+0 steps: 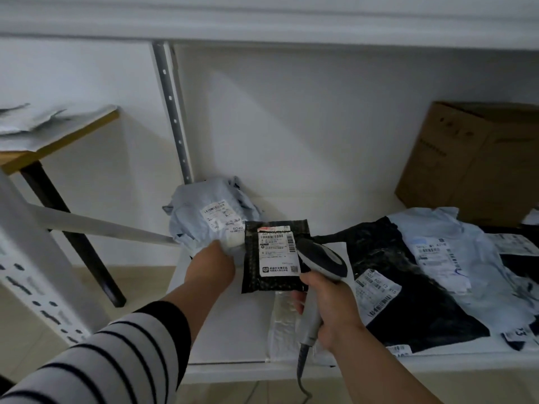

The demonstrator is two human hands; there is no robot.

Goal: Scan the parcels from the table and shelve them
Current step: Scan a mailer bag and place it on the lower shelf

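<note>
Parcels are already lying across the white shelf board (227,333), and the person is adding to them at its left end. The left hand (211,265) is reaching in against the grey poly-bag parcel (213,220), apparently nudging it toward the back corner by the slotted upright (172,112); its fingers are hidden behind the hand, so I cannot tell how they are lying. The right hand (329,304) is curling tightly round the handle of the barcode scanner (322,262), whose head is hovering over the small black parcel (275,256), label up, likely for reading. To the right, black and pale mailers (408,275) are overlapping near the cardboard box (472,161). Open board is showing only along the front-left edge; the shelf above is limiting headroom.
</note>
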